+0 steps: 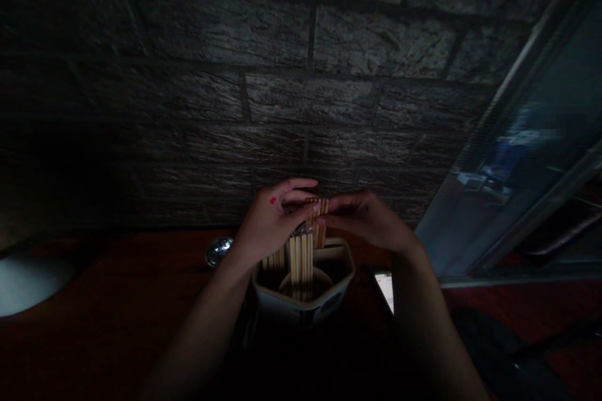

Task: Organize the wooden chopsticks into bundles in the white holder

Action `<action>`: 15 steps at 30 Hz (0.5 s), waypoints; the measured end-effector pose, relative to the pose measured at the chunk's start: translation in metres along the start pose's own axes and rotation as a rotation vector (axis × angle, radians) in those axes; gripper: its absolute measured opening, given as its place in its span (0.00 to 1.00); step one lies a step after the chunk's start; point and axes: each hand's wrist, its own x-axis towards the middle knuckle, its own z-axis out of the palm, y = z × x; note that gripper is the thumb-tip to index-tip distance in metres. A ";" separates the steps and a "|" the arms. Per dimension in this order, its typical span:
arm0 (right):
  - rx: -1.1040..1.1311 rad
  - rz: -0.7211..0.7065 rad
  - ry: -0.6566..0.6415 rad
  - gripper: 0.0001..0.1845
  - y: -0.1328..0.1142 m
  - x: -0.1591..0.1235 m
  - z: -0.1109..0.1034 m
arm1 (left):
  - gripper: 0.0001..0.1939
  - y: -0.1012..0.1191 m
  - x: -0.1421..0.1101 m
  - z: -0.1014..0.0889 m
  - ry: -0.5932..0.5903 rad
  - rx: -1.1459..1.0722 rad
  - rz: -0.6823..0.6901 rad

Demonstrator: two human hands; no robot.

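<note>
A small bundle of wooden chopsticks stands upright over the back of a light-rimmed bin. My right hand comes in from the right and pinches the bundle near its top between thumb and fingers. From the left, my left hand has its thumb on the same tops, its index finger stretched out above them. Below my left hand, a second bundle of chopsticks, with what looks like clear wrap at its top, stands in the bin. More sticks show at the bin's left side, partly covered by my left wrist.
A shiny round metal object sits on the dark reddish table, left of the bin. Right of the bin lies a phone with a lit screen, partly behind my right forearm. A stone-block wall rises behind; a glass panel stands at right.
</note>
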 end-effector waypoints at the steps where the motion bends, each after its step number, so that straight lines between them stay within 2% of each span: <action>1: 0.003 0.003 -0.003 0.07 0.000 0.000 0.000 | 0.19 0.000 0.000 0.000 0.001 -0.002 0.000; 15: 0.032 0.032 -0.005 0.06 -0.004 -0.002 0.000 | 0.20 0.003 0.000 -0.004 0.019 -0.023 -0.010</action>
